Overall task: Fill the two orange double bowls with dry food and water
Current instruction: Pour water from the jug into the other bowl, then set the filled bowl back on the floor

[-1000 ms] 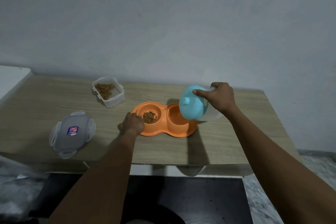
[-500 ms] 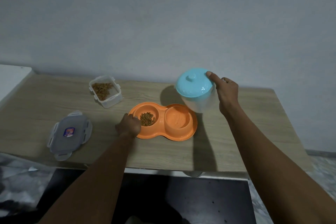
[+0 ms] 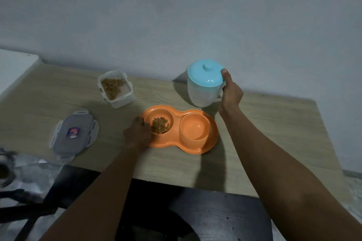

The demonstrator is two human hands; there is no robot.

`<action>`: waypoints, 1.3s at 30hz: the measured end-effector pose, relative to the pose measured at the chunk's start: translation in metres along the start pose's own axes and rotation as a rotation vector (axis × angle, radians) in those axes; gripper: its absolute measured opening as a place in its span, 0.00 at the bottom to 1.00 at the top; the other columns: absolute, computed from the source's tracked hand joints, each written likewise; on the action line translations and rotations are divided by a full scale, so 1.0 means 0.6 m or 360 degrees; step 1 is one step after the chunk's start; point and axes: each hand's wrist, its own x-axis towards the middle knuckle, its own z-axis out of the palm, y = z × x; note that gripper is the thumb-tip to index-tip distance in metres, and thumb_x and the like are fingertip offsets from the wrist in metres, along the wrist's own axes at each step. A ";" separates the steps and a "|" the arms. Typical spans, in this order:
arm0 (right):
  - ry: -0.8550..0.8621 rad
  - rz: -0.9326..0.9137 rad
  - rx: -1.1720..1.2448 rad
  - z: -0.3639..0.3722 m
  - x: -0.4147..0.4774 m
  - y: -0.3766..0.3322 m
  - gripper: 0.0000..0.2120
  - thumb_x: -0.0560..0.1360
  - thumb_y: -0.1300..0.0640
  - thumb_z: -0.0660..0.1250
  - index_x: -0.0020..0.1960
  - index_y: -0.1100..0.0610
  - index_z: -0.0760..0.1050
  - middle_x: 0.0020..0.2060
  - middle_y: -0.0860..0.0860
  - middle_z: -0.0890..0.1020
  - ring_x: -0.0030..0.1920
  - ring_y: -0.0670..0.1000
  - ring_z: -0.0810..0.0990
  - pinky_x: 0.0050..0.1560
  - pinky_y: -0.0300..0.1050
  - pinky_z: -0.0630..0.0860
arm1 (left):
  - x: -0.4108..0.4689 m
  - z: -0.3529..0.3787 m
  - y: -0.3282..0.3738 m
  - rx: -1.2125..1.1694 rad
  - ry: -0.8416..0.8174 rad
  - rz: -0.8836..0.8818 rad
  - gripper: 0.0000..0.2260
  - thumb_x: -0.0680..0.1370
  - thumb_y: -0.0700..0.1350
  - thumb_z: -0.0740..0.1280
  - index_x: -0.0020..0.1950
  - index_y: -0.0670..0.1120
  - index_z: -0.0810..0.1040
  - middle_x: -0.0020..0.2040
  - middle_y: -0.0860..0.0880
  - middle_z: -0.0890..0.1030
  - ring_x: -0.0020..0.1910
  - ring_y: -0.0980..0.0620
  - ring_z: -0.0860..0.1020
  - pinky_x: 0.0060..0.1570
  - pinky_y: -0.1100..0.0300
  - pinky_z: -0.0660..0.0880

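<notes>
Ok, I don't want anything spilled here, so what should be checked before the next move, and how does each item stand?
1. The water jug is upright with its blue lid on: ok.
2. The jug rests fully on the table: cannot tell; the right hand grips its handle.
3. The left well of the orange double bowl holds dry food: ok.
4. The right well holds water: ok, a shallow pool shows.
5. The left hand holds the bowl's rim: ok.
6. A second double bowl is ready: not ok, none in view.

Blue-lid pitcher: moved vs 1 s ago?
Yes. The pitcher was tipped over the right well of the orange double bowl; now it stands upright behind it, toward the wall, gripped by the right hand.
</notes>
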 end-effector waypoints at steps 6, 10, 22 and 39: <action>0.0011 -0.0069 -0.0125 -0.019 0.009 0.007 0.31 0.75 0.39 0.70 0.57 0.67 0.76 0.47 0.58 0.80 0.45 0.54 0.80 0.43 0.44 0.73 | 0.001 -0.003 0.001 -0.0039 -0.0012 0.0001 0.19 0.84 0.47 0.54 0.72 0.43 0.69 0.72 0.40 0.71 0.68 0.35 0.69 0.69 0.50 0.61; 0.0160 -0.0038 -0.0420 -0.059 -0.035 0.062 0.30 0.70 0.33 0.68 0.60 0.55 0.77 0.55 0.51 0.80 0.55 0.52 0.80 0.60 0.51 0.76 | -0.001 -0.009 0.000 -0.0150 -0.0055 -0.0014 0.20 0.84 0.48 0.56 0.75 0.44 0.67 0.75 0.40 0.68 0.72 0.37 0.66 0.71 0.52 0.58; 0.0144 -0.0002 -0.0921 -0.115 -0.195 0.172 0.17 0.79 0.54 0.66 0.67 0.55 0.79 0.64 0.56 0.81 0.65 0.59 0.78 0.66 0.51 0.74 | -0.002 -0.039 -0.047 -0.0621 -0.0154 -0.0175 0.32 0.71 0.50 0.69 0.74 0.47 0.69 0.72 0.43 0.73 0.69 0.39 0.72 0.69 0.45 0.70; 0.0189 -0.0103 -0.0547 -0.407 -0.258 0.075 0.05 0.74 0.57 0.72 0.49 0.50 0.84 0.58 0.53 0.84 0.59 0.56 0.80 0.63 0.52 0.77 | -0.283 0.026 0.031 -0.1057 -0.0105 -0.0065 0.18 0.68 0.46 0.74 0.59 0.51 0.83 0.56 0.50 0.84 0.55 0.47 0.80 0.62 0.49 0.76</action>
